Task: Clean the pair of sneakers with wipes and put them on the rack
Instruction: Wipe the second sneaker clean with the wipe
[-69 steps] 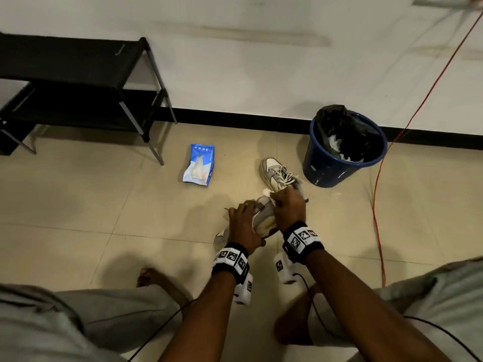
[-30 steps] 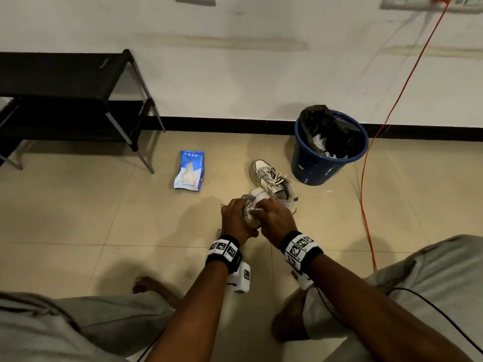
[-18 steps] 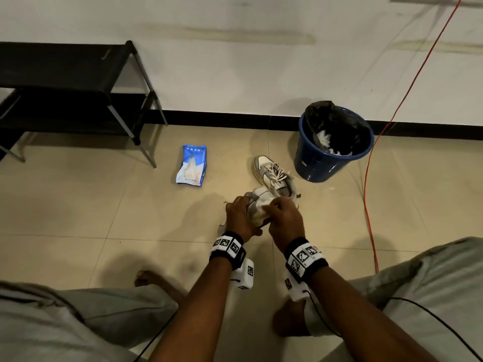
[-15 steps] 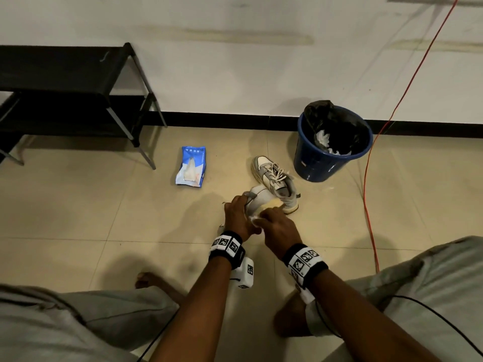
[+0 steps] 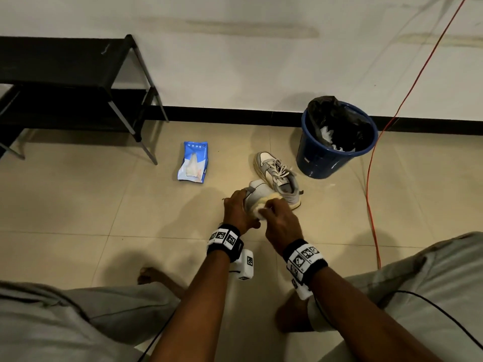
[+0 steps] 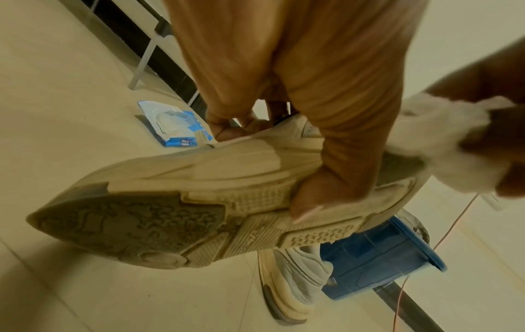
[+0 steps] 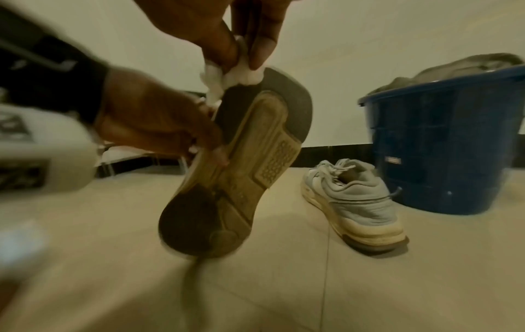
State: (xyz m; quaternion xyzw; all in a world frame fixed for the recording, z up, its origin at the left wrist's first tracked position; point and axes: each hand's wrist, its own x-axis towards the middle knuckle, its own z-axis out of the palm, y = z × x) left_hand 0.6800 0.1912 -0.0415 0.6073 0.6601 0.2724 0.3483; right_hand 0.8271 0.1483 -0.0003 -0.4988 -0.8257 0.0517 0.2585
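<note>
We grip one sneaker (image 6: 176, 202) in our left hand (image 5: 236, 212), thumb across its sole and fingers curled over its upper, holding it off the floor with its long axis steeply tilted, heel up and toe down, sole turned toward us. Our right hand (image 5: 281, 220) pinches a crumpled white wipe (image 7: 227, 74) against the heel edge. The other sneaker (image 5: 278, 176) lies upright on the tiles just beside the blue bin (image 5: 321, 163), toe pointing toward the wall.

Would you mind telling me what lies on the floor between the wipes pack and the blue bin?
The second sneaker lies there, upright on its sole, nearer the bin than the wipes pack; the head view shows it.
</note>
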